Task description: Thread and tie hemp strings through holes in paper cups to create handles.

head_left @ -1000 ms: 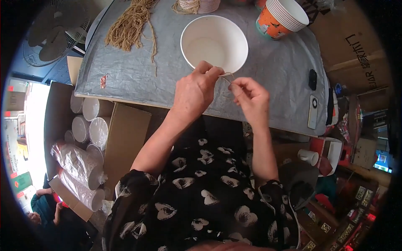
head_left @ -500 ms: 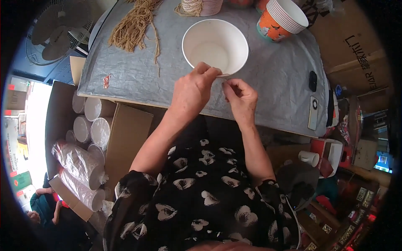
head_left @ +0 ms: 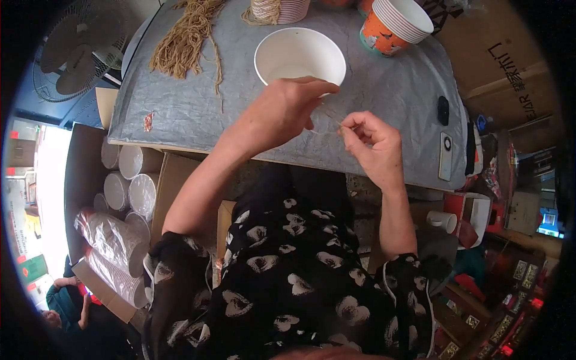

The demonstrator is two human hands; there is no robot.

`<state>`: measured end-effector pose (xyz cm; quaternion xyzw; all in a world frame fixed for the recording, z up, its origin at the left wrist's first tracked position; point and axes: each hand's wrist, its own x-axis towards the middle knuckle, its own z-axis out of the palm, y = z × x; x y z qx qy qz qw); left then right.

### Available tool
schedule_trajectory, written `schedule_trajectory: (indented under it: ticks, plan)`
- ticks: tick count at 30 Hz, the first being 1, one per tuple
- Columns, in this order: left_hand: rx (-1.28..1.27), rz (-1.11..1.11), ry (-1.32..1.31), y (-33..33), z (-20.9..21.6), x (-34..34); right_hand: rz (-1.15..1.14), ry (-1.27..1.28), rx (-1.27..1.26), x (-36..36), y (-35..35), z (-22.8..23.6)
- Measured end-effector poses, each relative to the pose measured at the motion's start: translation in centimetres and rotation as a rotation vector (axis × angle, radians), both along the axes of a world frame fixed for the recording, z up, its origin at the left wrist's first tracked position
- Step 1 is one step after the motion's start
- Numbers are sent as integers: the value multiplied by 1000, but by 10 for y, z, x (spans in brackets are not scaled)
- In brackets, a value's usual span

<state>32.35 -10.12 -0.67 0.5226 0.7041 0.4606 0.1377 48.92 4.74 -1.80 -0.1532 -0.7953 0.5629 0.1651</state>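
Observation:
A thin tan cord [head_left: 333,117] stretches between my two hands above the near part of the table. My left hand [head_left: 285,111] is bent at the wrist, its fingers closed on one end of the cord and partly hidden behind the back of the hand. To the right, my right hand [head_left: 375,144] pinches the cord between thumb and forefinger. Just beyond my left hand stands a white paper tub [head_left: 300,51], its open mouth facing me and its near rim partly covered by my fingers. Farther left lies a loose bundle of tan cords [head_left: 183,51].
Orange printed tubs [head_left: 387,36] are nested at the back right; another stack with cord [head_left: 279,11] stands at the back. A black object [head_left: 443,111] and a white strip-shaped item [head_left: 445,157] lie at the right edge. A carton [head_left: 174,180] of wrapped tubs sits lower left.
My hands have drawn apart, the right one moving right and toward me, with the cord now spanning between them. My left hand has turned over the tub's near rim.

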Motion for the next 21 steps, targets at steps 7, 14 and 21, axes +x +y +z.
schedule_trajectory:
  ticks: [7,14,21]
  plan:
    - [-338,-353,-404,21,18,-18,95,74,-15,-7,10,20]
    - [-216,-347,-608,19,13,-16,162,37,-308,-10,26,23]
    - [-118,-252,-744,17,4,-13,140,134,-515,-13,30,8]
